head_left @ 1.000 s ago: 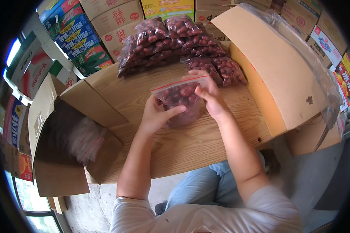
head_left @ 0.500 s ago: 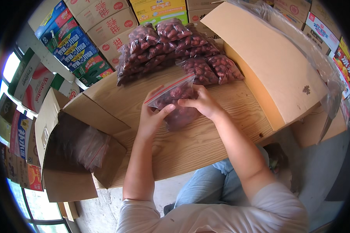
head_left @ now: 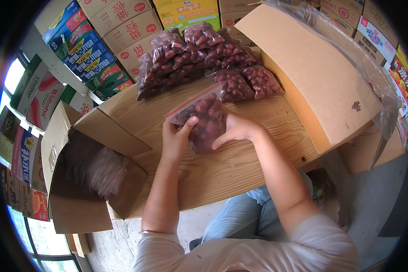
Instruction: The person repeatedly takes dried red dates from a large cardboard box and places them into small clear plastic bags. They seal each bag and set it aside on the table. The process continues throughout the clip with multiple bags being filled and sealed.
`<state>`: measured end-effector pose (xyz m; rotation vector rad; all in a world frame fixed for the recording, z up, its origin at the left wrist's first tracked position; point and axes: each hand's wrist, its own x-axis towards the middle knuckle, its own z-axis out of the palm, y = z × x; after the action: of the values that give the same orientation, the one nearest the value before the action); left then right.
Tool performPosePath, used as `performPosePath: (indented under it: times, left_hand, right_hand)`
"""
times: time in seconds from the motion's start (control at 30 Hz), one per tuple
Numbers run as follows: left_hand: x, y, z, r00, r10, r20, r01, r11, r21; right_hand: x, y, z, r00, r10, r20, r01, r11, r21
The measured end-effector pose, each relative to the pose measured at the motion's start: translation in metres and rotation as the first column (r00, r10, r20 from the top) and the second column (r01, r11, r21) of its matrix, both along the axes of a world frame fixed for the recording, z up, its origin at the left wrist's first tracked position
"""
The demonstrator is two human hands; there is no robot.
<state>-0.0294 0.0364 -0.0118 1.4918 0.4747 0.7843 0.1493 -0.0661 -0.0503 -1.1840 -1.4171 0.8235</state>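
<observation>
Between my two hands is a clear zip bag of dark red dates (head_left: 207, 119), its red-striped seal at the upper edge and tilted up to the right. My left hand (head_left: 179, 136) grips the bag's left side, thumb across the front and fingers behind. My right hand (head_left: 235, 128) holds the lower right side, thumb on the front; its other fingers are hidden behind the bag. Beyond it, a heap of filled date bags (head_left: 190, 54) is stacked on the wooden table (head_left: 267, 154), with two more bags (head_left: 235, 84) lying at its near right.
At the left an open cardboard box (head_left: 61, 181) holds empty zip bags (head_left: 108, 174). A large carton (head_left: 313, 68) with a plastic liner stands on the right. Stacked cartons (head_left: 127, 27) line the back, and coloured boxes (head_left: 88, 50) rise at the back left.
My right hand has slid from the bag's upper right down to its lower right. More of the dates shows now, and the bag has shifted slightly left. My left hand keeps its grip.
</observation>
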Motion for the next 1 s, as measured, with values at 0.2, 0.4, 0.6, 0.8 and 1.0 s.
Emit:
performPosePath:
  times: [0.2,0.4,0.6,0.8,1.0]
  left_hand:
    - [0.008,0.01,-0.011,0.975,0.217,0.054,-0.213,0.974,-0.081]
    - [0.002,0.018,-0.015,0.884,0.462,0.069,-0.455,0.886,-0.091]
    - [-0.005,0.02,-0.013,0.882,0.463,0.086,-0.456,0.886,-0.086]
    - [-0.005,0.025,-0.016,0.895,0.433,0.105,-0.425,0.9,-0.093]
    - [-0.001,0.014,-0.012,0.93,0.358,0.085,-0.345,0.928,-0.144]
  right_hand:
    - [-0.002,0.001,0.005,0.971,-0.229,0.071,0.231,0.973,-0.022]
    - [-0.008,0.001,0.017,0.825,-0.445,0.349,0.35,0.887,0.302]
    - [-0.044,0.014,0.033,0.524,-0.369,0.767,0.264,0.927,0.265]
    - [-0.064,0.045,0.035,0.42,-0.222,0.88,0.298,0.95,0.097]
    - [-0.046,0.069,0.037,0.242,-0.196,0.95,0.344,0.933,0.105]
